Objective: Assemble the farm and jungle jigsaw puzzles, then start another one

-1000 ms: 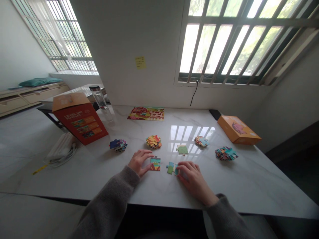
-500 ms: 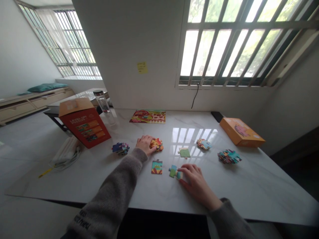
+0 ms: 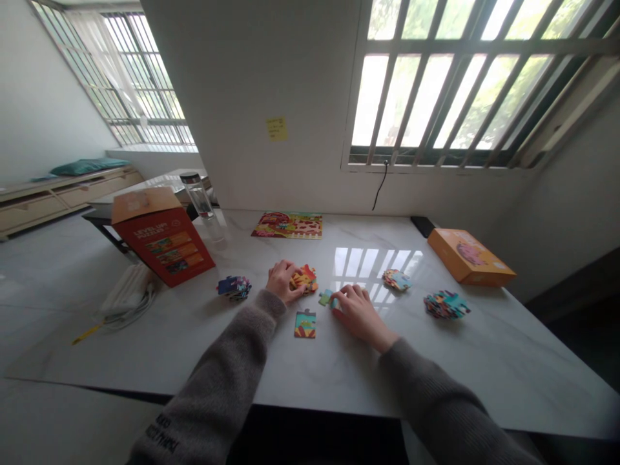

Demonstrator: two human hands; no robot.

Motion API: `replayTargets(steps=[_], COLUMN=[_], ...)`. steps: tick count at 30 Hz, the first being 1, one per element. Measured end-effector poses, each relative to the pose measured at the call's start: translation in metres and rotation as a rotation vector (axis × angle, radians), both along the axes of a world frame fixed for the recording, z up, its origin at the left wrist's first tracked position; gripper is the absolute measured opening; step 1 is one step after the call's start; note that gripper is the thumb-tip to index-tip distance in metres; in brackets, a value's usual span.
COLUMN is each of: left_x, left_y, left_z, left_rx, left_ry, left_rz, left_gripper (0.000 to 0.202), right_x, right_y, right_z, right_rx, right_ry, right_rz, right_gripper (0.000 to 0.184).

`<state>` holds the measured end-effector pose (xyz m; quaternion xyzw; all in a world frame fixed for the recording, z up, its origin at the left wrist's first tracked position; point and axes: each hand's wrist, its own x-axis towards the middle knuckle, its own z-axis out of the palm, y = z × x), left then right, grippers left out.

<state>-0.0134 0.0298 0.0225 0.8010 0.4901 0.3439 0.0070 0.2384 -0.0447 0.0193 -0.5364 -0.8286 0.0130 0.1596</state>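
My left hand (image 3: 283, 281) is closed around the left side of a pile of orange and yellow puzzle pieces (image 3: 306, 279), fingers at the back and thumb in front. To its right, my right hand (image 3: 357, 311) has its fingertips on a green and light-blue puzzle piece (image 3: 325, 298) on the table; the hand covers part of that piece. A single puzzle piece (image 3: 305, 325), teal above with yellow and red below, lies flat nearer to me. Another green piece behind my right hand is mostly hidden.
Other piles stand left (image 3: 234, 288), right (image 3: 397, 279) and far right (image 3: 446, 305). A red puzzle box (image 3: 169, 242), a cable bundle (image 3: 130, 294) and a glass bottle (image 3: 197, 197) are at left. Behind lies a picture board (image 3: 288, 226); an orange box (image 3: 471, 255) and a black phone (image 3: 422, 226) are at right.
My right hand has slid the green and light-blue piece away from me and slightly left, toward the orange pile, and now covers the other green piece. My left hand stays at the pile.
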Motion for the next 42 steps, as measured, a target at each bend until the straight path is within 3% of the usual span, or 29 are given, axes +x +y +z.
replayTargets(steps=[3, 5, 9, 12, 14, 18, 24, 29, 35, 42], left_x=[0.006, 0.014, 0.034, 0.041, 0.037, 0.015, -0.006, -0.001, 0.0, -0.003], left_y=[-0.008, -0.015, -0.028, -0.033, -0.032, -0.019, -0.003, -0.006, -0.006, -0.002], left_z=[0.003, 0.003, 0.001, -0.001, 0.0, 0.001, -0.014, -0.018, -0.018, -0.02], left_rx=[0.109, 0.155, 0.209, 0.225, 0.218, 0.158, 0.025, -0.106, -0.186, -0.134], left_ry=[-0.115, -0.193, -0.284, -0.255, -0.217, -0.187, -0.095, 0.061, 0.049, -0.106], left_rz=[-0.044, -0.095, -0.207, -0.292, -0.286, -0.095, -0.024, 0.044, 0.076, -0.028], left_gripper=[0.023, 0.022, 0.025, 0.024, 0.02, 0.011, 0.024, 0.045, 0.036, 0.034], right_x=[-0.004, -0.007, -0.016, -0.016, -0.009, 0.013, 0.03, 0.037, 0.038, 0.037], right_y=[0.02, 0.026, 0.03, 0.03, 0.027, 0.006, -0.038, -0.047, -0.045, -0.045], right_z=[0.003, 0.006, 0.006, 0.001, 0.0, 0.005, 0.007, 0.002, -0.001, -0.002], right_rx=[0.031, 0.013, -0.234, -0.28, -0.297, -0.302, -0.316, -0.211, -0.115, -0.098], right_ry=[0.133, 0.401, 1.011, 1.17, 1.14, 0.814, 0.516, 0.379, 0.351, 0.394], right_rz=[-0.03, -0.041, 0.091, 0.107, 0.08, 0.088, 0.132, 0.118, 0.124, 0.11], right_gripper=[0.019, 0.024, 0.042, 0.04, 0.039, 0.038, 0.035, 0.028, 0.03, 0.028])
